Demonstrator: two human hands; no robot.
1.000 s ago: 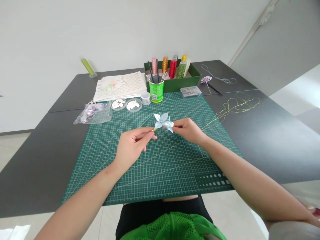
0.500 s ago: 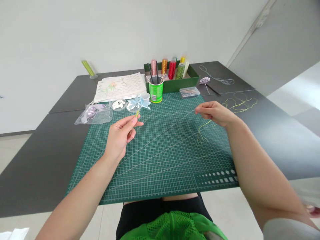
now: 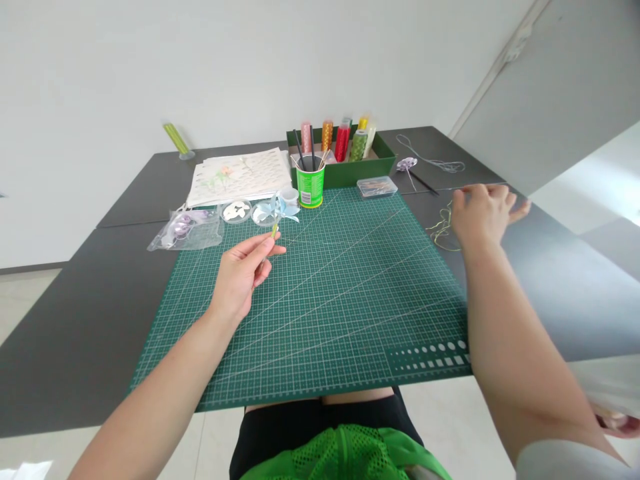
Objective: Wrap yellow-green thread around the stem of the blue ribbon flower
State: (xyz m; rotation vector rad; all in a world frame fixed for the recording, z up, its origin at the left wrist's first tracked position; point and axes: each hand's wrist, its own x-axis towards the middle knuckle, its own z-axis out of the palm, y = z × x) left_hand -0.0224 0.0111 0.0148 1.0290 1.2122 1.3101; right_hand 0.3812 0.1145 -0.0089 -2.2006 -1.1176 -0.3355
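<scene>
Above the cutting mat (image 3: 320,300), just beyond the left hand (image 3: 239,272), a pale blue flower (image 3: 284,209) tops a green stem (image 3: 275,229), which that hand pinches. Behind, to its right, a green tub (image 3: 313,183) shows a barcode (image 3: 306,198) and print too small to read. The right hand (image 3: 479,212) is beside tangled thread (image 3: 441,230); whether it grips any, I cannot tell.

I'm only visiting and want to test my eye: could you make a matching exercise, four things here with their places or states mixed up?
1. Blue flower
2. Red spool
3. Green can
4. Loose thread

A. Inside the green box
B. Nearest the right hand
C. Holding black sticks
D. Held by the left hand

Pairs: 1-D; 2-A; 3-C; 4-B
</scene>
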